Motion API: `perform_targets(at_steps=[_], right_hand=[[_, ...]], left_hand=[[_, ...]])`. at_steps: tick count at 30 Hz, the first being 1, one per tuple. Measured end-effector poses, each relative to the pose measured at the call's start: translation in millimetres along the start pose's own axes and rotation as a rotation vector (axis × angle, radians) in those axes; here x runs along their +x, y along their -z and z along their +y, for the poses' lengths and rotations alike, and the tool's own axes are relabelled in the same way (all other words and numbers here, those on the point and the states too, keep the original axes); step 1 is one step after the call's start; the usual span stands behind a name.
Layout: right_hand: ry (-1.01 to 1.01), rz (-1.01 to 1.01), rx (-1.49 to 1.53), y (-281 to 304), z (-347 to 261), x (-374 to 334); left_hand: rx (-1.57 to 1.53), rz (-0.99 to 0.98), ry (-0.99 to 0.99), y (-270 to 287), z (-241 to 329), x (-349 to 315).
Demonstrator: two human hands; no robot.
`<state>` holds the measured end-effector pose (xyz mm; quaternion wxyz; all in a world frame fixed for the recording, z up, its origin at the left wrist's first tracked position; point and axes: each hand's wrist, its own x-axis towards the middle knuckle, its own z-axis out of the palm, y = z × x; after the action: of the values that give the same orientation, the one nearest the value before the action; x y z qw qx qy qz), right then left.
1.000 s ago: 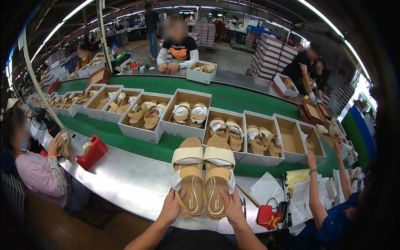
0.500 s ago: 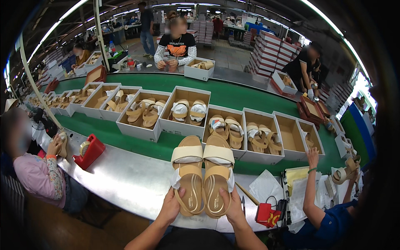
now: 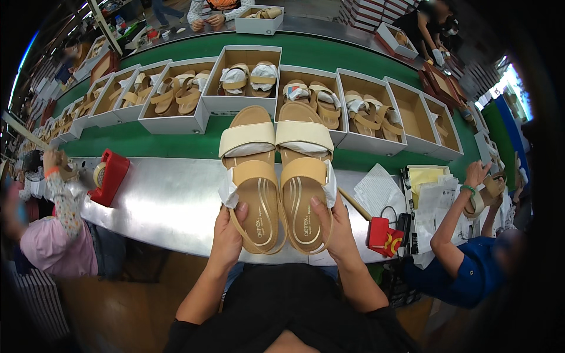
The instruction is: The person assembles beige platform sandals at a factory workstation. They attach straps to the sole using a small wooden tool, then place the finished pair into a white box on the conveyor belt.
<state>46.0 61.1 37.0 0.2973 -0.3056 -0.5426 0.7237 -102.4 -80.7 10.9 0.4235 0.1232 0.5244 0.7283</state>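
Observation:
My left hand [image 3: 228, 236] is closed on the heel part of a tan sandal [image 3: 252, 170], its thumb pressed on the insole. In my right hand [image 3: 338, 229] is the matching sandal [image 3: 304, 170], gripped the same way. The pair is held side by side, toes pointing away and insoles facing up, above the metal table's near edge. Each sandal has a cream front strap, a tan middle strap and a thin heel strap. White tissue paper [image 3: 228, 189] pokes out from under the straps. My fingers beneath the soles are hidden.
Open white boxes [image 3: 244, 59] of sandals line a green belt [image 3: 194, 144] beyond the metal table [image 3: 156, 203]. A red tape dispenser [image 3: 112, 176] stands left; papers [image 3: 378, 189] and a red pouch [image 3: 385, 236] lie right. Co-workers sit at both sides, one handling a sandal [image 3: 484, 197] at right.
The view has tilted down, so the boxes and sandals appear higher. Both hands still hold the pair. The right co-worker's hand has moved from the end box toward the sandal there.

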Motion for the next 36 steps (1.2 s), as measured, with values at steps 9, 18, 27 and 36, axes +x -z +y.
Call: perform_targets(at_steps=[9,18,27,36], right_hand=[[-0.204,-0.048,0.156,15,1,-14],[-0.371,-0.303,1.137,27,69,-20],[-0.382,-0.329,1.046,23,69,-16],[-0.397,-0.365,0.938,18,58,-10]], left_hand=[[-0.154,-0.023,0.019,20,-12,-17],[-0.453,-0.224,0.061,20,-19,-19],[-0.461,-0.216,0.075,23,-7,-27],[-0.561,-0.198,0.271,34,-8,-30]])
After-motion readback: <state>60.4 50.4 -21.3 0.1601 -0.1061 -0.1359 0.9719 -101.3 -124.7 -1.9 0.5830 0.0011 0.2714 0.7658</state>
